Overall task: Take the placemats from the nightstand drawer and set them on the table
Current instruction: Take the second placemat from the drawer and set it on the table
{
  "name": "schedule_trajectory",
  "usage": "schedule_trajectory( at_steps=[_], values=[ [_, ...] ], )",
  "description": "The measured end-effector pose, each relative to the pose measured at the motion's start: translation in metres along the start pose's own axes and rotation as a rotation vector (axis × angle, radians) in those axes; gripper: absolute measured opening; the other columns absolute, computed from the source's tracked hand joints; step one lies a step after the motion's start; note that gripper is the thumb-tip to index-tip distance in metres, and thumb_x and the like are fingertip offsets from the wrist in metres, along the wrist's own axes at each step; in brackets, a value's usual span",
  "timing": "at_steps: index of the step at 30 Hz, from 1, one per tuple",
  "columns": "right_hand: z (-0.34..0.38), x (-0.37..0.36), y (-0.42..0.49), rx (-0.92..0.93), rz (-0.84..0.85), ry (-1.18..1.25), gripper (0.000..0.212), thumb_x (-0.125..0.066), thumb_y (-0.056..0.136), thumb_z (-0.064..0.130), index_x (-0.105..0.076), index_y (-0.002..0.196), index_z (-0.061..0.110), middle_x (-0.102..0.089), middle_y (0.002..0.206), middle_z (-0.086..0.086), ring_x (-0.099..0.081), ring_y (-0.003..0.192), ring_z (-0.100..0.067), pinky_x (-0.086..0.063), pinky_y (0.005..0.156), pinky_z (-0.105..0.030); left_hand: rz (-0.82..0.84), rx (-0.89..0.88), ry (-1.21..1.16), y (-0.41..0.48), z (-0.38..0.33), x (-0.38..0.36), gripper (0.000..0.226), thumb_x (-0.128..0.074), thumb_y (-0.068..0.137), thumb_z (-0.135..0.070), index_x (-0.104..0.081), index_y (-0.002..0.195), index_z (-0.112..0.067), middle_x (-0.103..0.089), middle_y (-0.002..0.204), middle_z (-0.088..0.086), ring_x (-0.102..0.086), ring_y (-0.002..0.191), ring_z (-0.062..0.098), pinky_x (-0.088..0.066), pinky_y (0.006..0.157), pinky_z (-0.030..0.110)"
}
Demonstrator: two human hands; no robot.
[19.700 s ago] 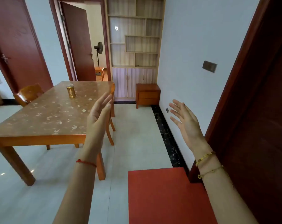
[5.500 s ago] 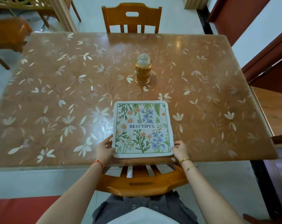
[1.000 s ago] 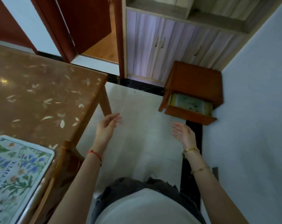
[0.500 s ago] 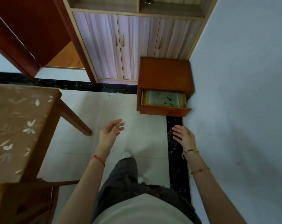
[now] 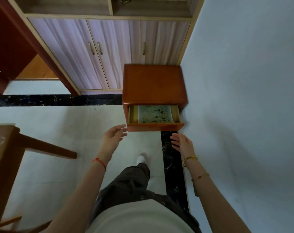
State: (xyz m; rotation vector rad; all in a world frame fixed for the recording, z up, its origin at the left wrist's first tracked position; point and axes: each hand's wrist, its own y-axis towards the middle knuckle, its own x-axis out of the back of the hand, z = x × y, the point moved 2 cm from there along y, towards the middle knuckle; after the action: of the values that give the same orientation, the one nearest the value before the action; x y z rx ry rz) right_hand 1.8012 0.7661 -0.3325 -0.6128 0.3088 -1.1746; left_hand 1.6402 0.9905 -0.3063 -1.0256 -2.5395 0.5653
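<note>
Room: pale tiled floor [image 5: 58,140] with a black marble strip, white wall [image 5: 243,81] at right, cupboard [image 5: 109,52] with three shut doors behind.
Nightstand: one nightstand [image 5: 153,83] of reddish wood, standing in the corner against wall and cupboard.
Drawer: one drawer [image 5: 155,126] pulled out, its front toward the person.
In the drawer: one placemat [image 5: 154,114] visible, lying flat, pale with green speckled print; its right edge curls up against the drawer side. Whether more lie beneath cannot be told.
Table: only a corner of the table [image 5: 1,140] and one leg show at the left edge, well apart from the nightstand.
Left hand: left hand [image 5: 113,135] empty, fingers spread and loosely curved, tips just beside the drawer's front left corner, not touching it.
Right hand: right hand [image 5: 182,143] empty, fingers spread, below the drawer front and apart from it.
Person: one foot forward on the floor, between the two arms.
Change: half a second ago the nightstand was farther off and both hands were lower, well short of the drawer; now they are near its front. The placemat laid on the table earlier is out of view.
</note>
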Motion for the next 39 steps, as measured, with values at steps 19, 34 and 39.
schedule_trajectory(
  at_steps=[19, 34, 39],
  values=[
    [0.07, 0.031, 0.211, -0.219, 0.026, -0.204, 0.039, -0.037, 0.102, 0.02, -0.056, 0.122, -0.009, -0.06, 0.119, -0.024, -0.055, 0.102, -0.03, -0.045, 0.096, -0.042, -0.034, 0.259, 0.015, 0.178, -0.05, -0.096, 0.024, -0.055, 0.097, -0.004, -0.062, 0.119, -0.002, -0.065, 0.116, 0.018, -0.065, 0.096, 0.029, -0.055, 0.084, 0.032],
    [-0.025, 0.011, 0.413, -0.26, 0.115, -0.581, 0.043, -0.038, 0.1, 0.024, -0.056, 0.119, -0.01, -0.057, 0.126, -0.03, -0.055, 0.115, -0.041, -0.042, 0.103, -0.051, -0.067, 0.399, 0.246, 0.344, 0.076, -0.167, 0.029, -0.053, 0.097, -0.017, -0.062, 0.123, -0.008, -0.064, 0.123, 0.021, -0.063, 0.104, 0.037, -0.053, 0.098, 0.047],
    [-0.071, 0.001, 0.466, -0.23, 0.126, -0.677, 0.046, -0.035, 0.101, 0.026, -0.056, 0.116, -0.012, -0.06, 0.116, -0.032, -0.059, 0.1, -0.039, -0.046, 0.092, -0.043, -0.04, 0.41, 0.416, 0.397, 0.138, -0.18, 0.032, -0.045, 0.102, -0.018, -0.06, 0.129, -0.011, -0.061, 0.115, 0.009, -0.06, 0.097, 0.026, -0.049, 0.073, 0.029]
  ],
)
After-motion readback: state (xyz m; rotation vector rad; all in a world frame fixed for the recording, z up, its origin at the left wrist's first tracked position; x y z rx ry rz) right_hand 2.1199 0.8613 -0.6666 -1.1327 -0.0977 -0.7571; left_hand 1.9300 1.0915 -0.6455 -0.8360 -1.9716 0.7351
